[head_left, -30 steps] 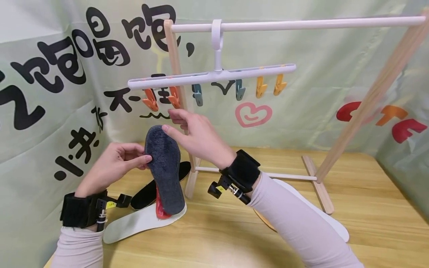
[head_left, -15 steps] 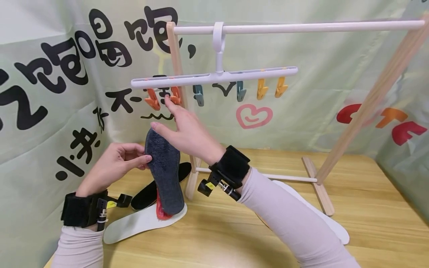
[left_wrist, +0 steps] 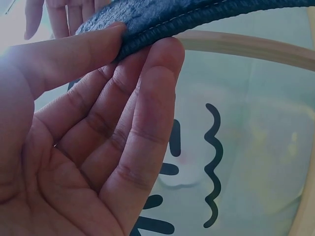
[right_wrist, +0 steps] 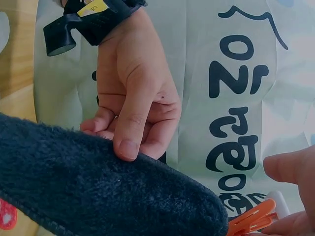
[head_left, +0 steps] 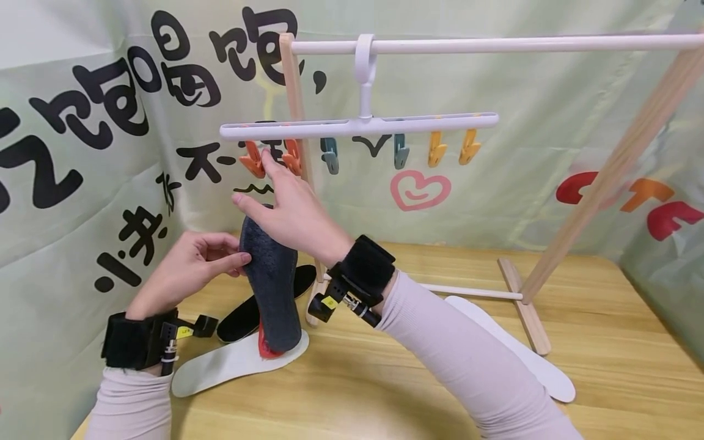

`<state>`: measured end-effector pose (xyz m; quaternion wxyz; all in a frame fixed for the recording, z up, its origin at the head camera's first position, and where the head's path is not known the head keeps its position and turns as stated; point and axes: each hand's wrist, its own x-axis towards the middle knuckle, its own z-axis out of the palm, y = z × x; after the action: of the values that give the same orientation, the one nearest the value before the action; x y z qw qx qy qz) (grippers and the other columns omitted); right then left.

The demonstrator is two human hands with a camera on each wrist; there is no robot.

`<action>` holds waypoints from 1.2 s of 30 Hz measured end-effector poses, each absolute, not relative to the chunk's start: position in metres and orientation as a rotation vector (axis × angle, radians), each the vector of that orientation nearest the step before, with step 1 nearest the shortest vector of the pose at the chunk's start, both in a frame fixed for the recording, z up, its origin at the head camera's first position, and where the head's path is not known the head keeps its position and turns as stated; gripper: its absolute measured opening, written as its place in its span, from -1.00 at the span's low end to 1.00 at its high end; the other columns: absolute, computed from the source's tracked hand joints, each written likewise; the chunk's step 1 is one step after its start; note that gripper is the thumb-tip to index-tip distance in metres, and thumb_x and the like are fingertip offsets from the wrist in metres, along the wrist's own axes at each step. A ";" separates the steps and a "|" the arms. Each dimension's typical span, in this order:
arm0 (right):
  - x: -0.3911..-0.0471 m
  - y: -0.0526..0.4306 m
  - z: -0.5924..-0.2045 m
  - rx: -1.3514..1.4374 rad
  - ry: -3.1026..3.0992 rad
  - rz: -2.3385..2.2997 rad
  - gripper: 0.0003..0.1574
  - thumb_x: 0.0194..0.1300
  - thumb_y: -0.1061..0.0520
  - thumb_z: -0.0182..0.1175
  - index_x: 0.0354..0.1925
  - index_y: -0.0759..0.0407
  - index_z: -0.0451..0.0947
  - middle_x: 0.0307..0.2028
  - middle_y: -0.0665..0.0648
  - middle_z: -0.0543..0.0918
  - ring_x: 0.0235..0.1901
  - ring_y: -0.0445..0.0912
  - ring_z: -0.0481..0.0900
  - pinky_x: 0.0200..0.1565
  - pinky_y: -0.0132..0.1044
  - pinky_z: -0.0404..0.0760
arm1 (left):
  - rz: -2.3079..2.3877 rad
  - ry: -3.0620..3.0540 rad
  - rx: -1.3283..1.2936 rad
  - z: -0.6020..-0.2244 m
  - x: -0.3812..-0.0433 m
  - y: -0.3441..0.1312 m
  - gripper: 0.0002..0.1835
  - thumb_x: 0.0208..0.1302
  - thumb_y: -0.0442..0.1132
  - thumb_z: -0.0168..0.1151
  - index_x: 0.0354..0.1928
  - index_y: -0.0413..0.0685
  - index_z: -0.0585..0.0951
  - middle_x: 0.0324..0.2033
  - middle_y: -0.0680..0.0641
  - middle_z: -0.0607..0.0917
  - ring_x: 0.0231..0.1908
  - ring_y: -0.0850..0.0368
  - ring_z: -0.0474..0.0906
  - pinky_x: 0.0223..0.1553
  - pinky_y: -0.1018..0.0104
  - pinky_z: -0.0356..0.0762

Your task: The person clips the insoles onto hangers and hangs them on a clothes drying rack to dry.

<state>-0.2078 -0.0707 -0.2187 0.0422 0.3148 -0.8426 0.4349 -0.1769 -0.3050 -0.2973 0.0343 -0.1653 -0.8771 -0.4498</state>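
My left hand (head_left: 189,266) pinches the edge of a dark, fuzzy insole (head_left: 273,287) between thumb and fingers, as the left wrist view also shows. The insole stands upright, its lower end over a red insole and a white insole (head_left: 220,370) on the table. My right hand (head_left: 299,214) reaches in front of the insole's top, thumb and index finger spread apart. Its index fingertip is up between two orange clips (head_left: 253,160) under a white hanger (head_left: 330,128). In the right wrist view, an orange clip (right_wrist: 253,216) shows right by those fingers.
The hanger hooks over the white bar (head_left: 495,44) of a wooden rack. Blue-grey clips (head_left: 330,156) and yellow clips (head_left: 437,150) hang farther right. A black insole (head_left: 239,319) lies behind the held one. Another white insole (head_left: 511,348) lies by my right forearm.
My right hand has moved left and up from beside the insole's top to the orange clips, its index finger extending. My left hand keeps its pinch on the insole, nearly still.
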 end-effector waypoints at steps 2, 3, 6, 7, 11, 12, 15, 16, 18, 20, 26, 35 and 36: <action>-0.208 -0.072 -0.218 0.959 -2.566 1.369 0.09 0.61 -0.20 0.19 0.75 0.05 -0.17 0.72 0.07 0.13 0.22 -0.01 0.66 0.53 -0.14 0.41 | -1.379 -2.698 -0.509 -0.297 -0.177 -0.305 -0.83 0.52 -0.19 0.37 -0.06 -0.17 0.77 -0.33 0.00 0.85 -0.29 0.13 0.82 -0.14 0.30 0.78; -0.208 -0.072 -0.218 0.956 -2.556 1.392 0.09 0.61 -0.19 0.19 0.75 0.06 -0.16 0.71 0.06 0.16 0.14 -0.01 0.68 0.49 -0.14 0.45 | -1.376 -2.698 -0.509 -0.297 -0.177 -0.306 -0.83 0.52 -0.19 0.37 -0.06 -0.16 0.77 -0.33 0.00 0.85 -0.29 0.14 0.82 -0.14 0.31 0.77; -0.209 -0.074 -0.218 0.947 -2.510 1.457 0.05 0.61 -0.15 0.21 0.75 0.08 -0.09 0.63 0.09 0.33 0.09 0.01 0.68 0.40 -0.14 0.52 | -1.367 -2.695 -0.511 -0.298 -0.177 -0.307 -0.83 0.52 -0.20 0.37 -0.06 -0.16 0.77 -0.33 0.00 0.85 -0.29 0.13 0.81 -0.14 0.32 0.77; -0.209 -0.075 -0.217 0.945 -2.489 1.483 0.03 0.61 -0.14 0.21 0.74 0.09 -0.06 0.59 0.11 0.40 0.16 0.02 0.67 0.38 -0.14 0.54 | -1.362 -2.694 -0.511 -0.297 -0.177 -0.308 -0.84 0.52 -0.20 0.37 -0.06 -0.15 0.77 -0.34 0.00 0.85 -0.29 0.13 0.81 -0.14 0.32 0.77; -0.209 -0.078 -0.217 0.962 -2.410 1.573 -0.09 0.63 -0.10 0.21 0.71 0.09 0.09 0.43 0.14 0.55 0.35 -0.05 0.60 0.37 -0.21 0.58 | -1.351 -2.693 -0.514 -0.297 -0.177 -0.309 -0.84 0.53 -0.19 0.37 -0.06 -0.14 0.77 -0.34 0.00 0.85 -0.30 0.13 0.81 -0.14 0.33 0.77; -0.209 -0.079 -0.217 0.975 -2.391 1.602 -0.13 0.64 -0.09 0.19 0.69 0.07 0.12 0.40 0.14 0.57 0.31 -0.07 0.63 0.36 -0.24 0.60 | -1.351 -2.693 -0.512 -0.297 -0.177 -0.309 -0.84 0.52 -0.19 0.37 -0.07 -0.14 0.77 -0.34 -0.01 0.85 -0.30 0.13 0.81 -0.14 0.33 0.77; -0.209 -0.079 -0.218 1.025 -2.330 1.671 -0.29 0.68 -0.05 0.13 0.62 0.05 0.23 0.33 0.13 0.62 0.24 -0.11 0.67 0.34 -0.29 0.61 | -1.352 -2.696 -0.510 -0.296 -0.177 -0.309 -0.84 0.52 -0.20 0.37 -0.06 -0.16 0.78 -0.33 -0.01 0.85 -0.30 0.14 0.81 -0.14 0.34 0.76; -0.209 -0.079 -0.218 1.040 -2.311 1.694 -0.33 0.69 -0.04 0.11 0.60 0.06 0.26 0.32 0.13 0.63 0.23 -0.13 0.68 0.34 -0.30 0.61 | -1.348 -2.695 -0.509 -0.296 -0.177 -0.309 -0.84 0.51 -0.20 0.38 -0.07 -0.16 0.78 -0.34 -0.01 0.85 -0.30 0.14 0.81 -0.14 0.33 0.77; -0.210 -0.079 -0.219 1.055 -2.275 1.703 -0.40 0.71 -0.03 0.09 0.55 0.10 0.32 0.29 0.14 0.67 0.22 -0.13 0.69 0.32 -0.32 0.62 | -1.349 -2.692 -0.511 -0.296 -0.176 -0.308 -0.84 0.51 -0.21 0.38 -0.06 -0.16 0.78 -0.34 -0.01 0.85 -0.30 0.14 0.81 -0.14 0.34 0.77; -0.211 -0.079 -0.218 1.052 -2.252 1.698 -0.45 0.71 -0.02 0.09 0.49 0.15 0.39 0.25 0.15 0.69 0.22 -0.11 0.70 0.29 -0.35 0.62 | -1.350 -2.690 -0.513 -0.296 -0.176 -0.308 -0.84 0.52 -0.21 0.37 -0.06 -0.16 0.78 -0.33 -0.01 0.85 -0.30 0.14 0.82 -0.14 0.33 0.77; -0.213 -0.079 -0.217 1.029 -2.172 1.728 -0.53 0.65 -0.01 0.20 0.35 0.19 0.55 0.17 0.16 0.76 0.16 -0.11 0.75 0.23 -0.39 0.65 | -1.337 -2.696 -0.486 -0.296 -0.176 -0.309 -0.82 0.51 -0.20 0.38 -0.03 -0.15 0.78 -0.32 0.00 0.86 -0.28 0.14 0.80 -0.14 0.35 0.75; -0.215 -0.080 -0.216 0.952 -2.095 1.814 -0.56 0.50 -0.03 0.39 0.22 0.12 0.68 0.02 0.08 0.84 -0.03 -0.24 0.79 0.09 -0.46 0.69 | -1.301 -2.675 -0.475 -0.295 -0.174 -0.307 -0.82 0.51 -0.15 0.39 -0.03 -0.10 0.79 -0.31 0.01 0.86 -0.27 0.11 0.81 -0.16 0.33 0.75; -0.215 -0.080 -0.216 0.948 -2.093 1.826 -0.56 0.50 -0.02 0.39 0.22 0.13 0.68 0.01 0.09 0.84 -0.03 -0.23 0.79 0.08 -0.46 0.70 | -1.299 -2.670 -0.476 -0.295 -0.174 -0.307 -0.82 0.51 -0.14 0.39 -0.03 -0.09 0.79 -0.32 0.01 0.86 -0.27 0.11 0.81 -0.16 0.33 0.75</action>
<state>-0.2149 -0.0803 -0.2164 0.1032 0.3213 -0.7092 0.6190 -0.1742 -0.3069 -0.2946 0.0673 -0.1579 -0.8859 -0.4311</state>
